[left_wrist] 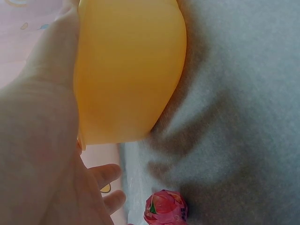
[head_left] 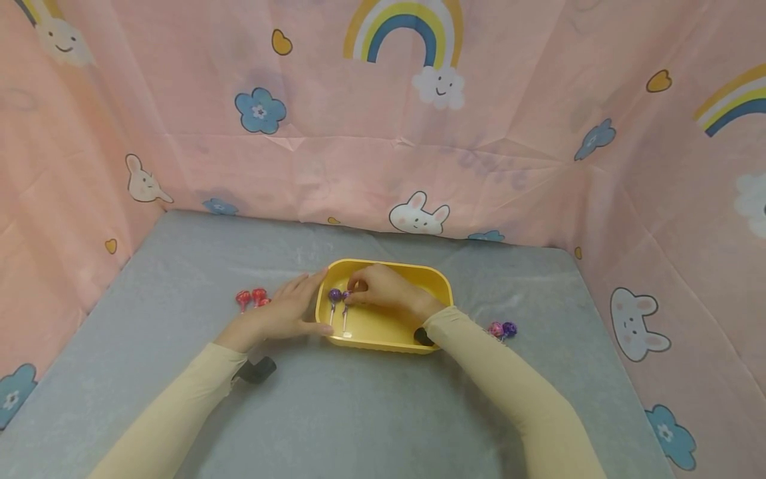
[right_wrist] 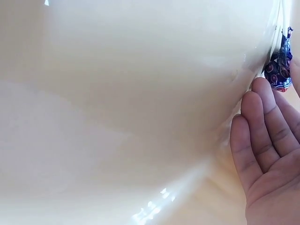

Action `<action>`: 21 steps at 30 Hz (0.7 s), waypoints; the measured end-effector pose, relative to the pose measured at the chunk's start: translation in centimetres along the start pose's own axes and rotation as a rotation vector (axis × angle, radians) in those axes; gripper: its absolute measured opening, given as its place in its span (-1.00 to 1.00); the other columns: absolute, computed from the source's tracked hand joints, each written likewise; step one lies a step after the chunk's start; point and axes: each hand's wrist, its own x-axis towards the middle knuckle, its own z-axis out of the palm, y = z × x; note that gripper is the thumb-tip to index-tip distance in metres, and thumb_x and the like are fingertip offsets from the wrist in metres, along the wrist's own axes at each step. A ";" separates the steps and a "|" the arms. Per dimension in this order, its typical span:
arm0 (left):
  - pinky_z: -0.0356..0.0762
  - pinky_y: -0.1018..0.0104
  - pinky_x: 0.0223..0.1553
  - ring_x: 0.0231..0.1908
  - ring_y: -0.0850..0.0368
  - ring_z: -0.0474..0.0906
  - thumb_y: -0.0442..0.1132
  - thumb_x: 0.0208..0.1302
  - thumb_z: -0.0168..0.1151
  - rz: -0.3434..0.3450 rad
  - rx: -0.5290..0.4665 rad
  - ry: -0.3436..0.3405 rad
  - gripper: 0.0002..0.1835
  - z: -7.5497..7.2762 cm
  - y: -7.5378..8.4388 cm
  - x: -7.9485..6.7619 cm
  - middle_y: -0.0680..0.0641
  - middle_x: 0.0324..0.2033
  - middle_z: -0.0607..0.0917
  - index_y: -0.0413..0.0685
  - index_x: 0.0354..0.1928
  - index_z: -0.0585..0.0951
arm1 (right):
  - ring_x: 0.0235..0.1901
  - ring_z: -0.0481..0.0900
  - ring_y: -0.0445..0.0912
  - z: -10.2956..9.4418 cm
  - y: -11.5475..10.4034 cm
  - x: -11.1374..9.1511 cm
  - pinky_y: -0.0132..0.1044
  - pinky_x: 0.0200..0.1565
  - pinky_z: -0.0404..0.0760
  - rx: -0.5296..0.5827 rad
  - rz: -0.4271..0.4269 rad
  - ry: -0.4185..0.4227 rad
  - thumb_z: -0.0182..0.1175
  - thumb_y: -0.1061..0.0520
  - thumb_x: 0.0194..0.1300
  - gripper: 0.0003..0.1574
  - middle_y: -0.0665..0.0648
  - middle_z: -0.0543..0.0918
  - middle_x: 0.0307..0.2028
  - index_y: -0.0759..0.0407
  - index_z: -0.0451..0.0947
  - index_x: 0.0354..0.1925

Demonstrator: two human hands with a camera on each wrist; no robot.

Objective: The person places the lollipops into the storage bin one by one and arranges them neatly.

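A yellow plastic box (head_left: pixel 383 344) stands on the grey cloth. My left hand (head_left: pixel 287 313) rests against its left end, fingers extended along the rim and thumb at the front corner; the left wrist view shows the palm beside the box's outer wall (left_wrist: pixel 131 70). Inside the box, my right hand (head_left: pixel 383 287) pinches a purple-wrapped lollipop (head_left: pixel 345 311) by its head, its white stick pointing toward me. Just left of it lies another purple lollipop (head_left: pixel 334 295), its stick roughly parallel. In the right wrist view, the dark wrapper (right_wrist: pixel 280 70) shows at the fingertips of the right hand (right_wrist: pixel 272 140).
Several red lollipops (head_left: pixel 243 298) lie left of the box, partly behind my left hand. A pink lollipop (head_left: pixel 495 329) and a purple one (head_left: pixel 509 329) lie to the right, beside my right sleeve. A pink patterned curtain (head_left: pixel 335 166) encloses the table's back and sides.
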 end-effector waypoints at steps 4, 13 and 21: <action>-0.14 -0.42 0.46 0.57 -0.30 -0.21 0.35 0.09 0.34 0.000 0.001 -0.001 0.26 0.0 0.0 0.0 -0.14 0.59 -0.06 0.05 0.59 -0.21 | -0.39 0.56 -0.22 -0.1 0.0 -0.1 -0.43 -0.27 0.57 -0.020 -0.011 0.001 0.32 -0.15 0.28 -0.67 -0.12 0.69 -0.34 -0.02 0.69 -0.10; -0.12 -0.42 0.46 0.57 -0.29 -0.20 0.34 0.10 0.34 0.007 -0.012 -0.002 0.25 0.0 0.0 -0.1 -0.12 0.59 -0.04 0.08 0.59 -0.22 | -0.48 0.49 -0.21 -0.7 0.1 -0.6 -0.40 -0.41 0.44 -0.004 -0.037 0.008 0.31 -0.19 0.28 -0.71 -0.07 0.62 -0.47 -0.07 0.68 -0.16; -0.13 -0.42 0.46 0.57 -0.30 -0.20 0.31 0.12 0.35 0.011 -0.013 0.001 0.24 -0.1 0.1 -0.2 -0.13 0.59 -0.04 0.08 0.59 -0.23 | -0.44 0.53 -0.19 -2.1 -0.5 -0.9 -0.38 -0.33 0.53 -0.050 -0.027 -0.001 0.32 -0.18 0.27 -0.58 -0.06 0.67 -0.43 0.03 0.67 -0.04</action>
